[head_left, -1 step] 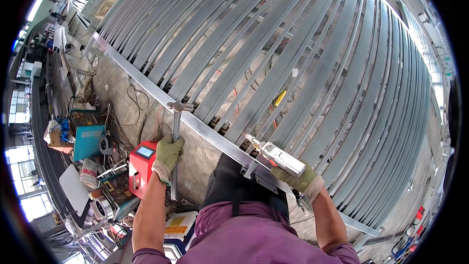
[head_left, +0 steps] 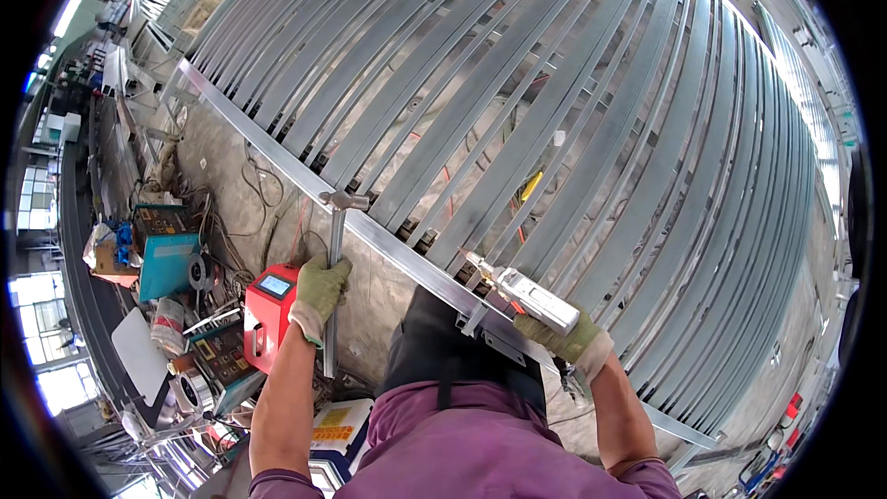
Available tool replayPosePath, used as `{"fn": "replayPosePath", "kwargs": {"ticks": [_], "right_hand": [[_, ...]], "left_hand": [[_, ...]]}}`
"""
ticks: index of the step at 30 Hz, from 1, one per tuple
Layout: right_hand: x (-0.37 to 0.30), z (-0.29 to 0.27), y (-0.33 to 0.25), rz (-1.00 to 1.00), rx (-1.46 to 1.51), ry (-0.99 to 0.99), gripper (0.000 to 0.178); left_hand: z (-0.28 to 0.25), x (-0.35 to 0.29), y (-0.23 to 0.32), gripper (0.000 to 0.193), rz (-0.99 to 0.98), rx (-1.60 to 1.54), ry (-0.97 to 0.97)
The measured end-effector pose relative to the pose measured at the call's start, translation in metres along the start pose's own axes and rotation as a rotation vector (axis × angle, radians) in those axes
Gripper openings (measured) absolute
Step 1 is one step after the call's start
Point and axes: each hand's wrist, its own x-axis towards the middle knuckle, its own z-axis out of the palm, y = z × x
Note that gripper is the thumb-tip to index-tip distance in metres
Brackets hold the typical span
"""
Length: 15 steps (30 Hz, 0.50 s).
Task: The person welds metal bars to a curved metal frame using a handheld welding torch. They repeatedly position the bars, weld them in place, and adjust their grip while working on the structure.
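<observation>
My left hand, in a green work glove, is closed round the metal handle of a hammer. The hammer stands nearly upright in the picture, its head over the near edge rail of a large metal frame. My gloved right hand grips a white and silver handheld welding gun; its fingers are partly hidden beneath the gun's body. The brass-coloured nozzle points left, toward the slat ends by the rail. Long grey metal slats lie side by side across the frame, with gaps between them.
A red machine box with a small screen stands beside my left forearm. Teal machine units, wire spools and tangled cables lie farther left. A yellow object shows through the slats. A white case with an orange label sits near my legs.
</observation>
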Motion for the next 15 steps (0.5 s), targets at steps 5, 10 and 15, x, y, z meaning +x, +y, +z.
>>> {"fn": "replayPosePath", "kwargs": {"ticks": [5, 10, 15], "right_hand": [[0.0, 0.006, -0.005, 0.018, -0.088, 0.03, 0.061], [0.026, 0.015, 0.052, -0.107, 0.385, -0.029, 0.058], [0.027, 0.046, 0.037, -0.089, 0.518, 0.062, 0.054]], "left_hand": [[-0.006, 0.003, 0.026, 0.027, -0.036, 0.122, -0.035], [-0.011, 0.039, 0.061, 0.028, 0.011, 0.28, -0.126], [-0.019, 0.093, 0.047, 0.036, 0.206, 0.713, -0.183]]}}
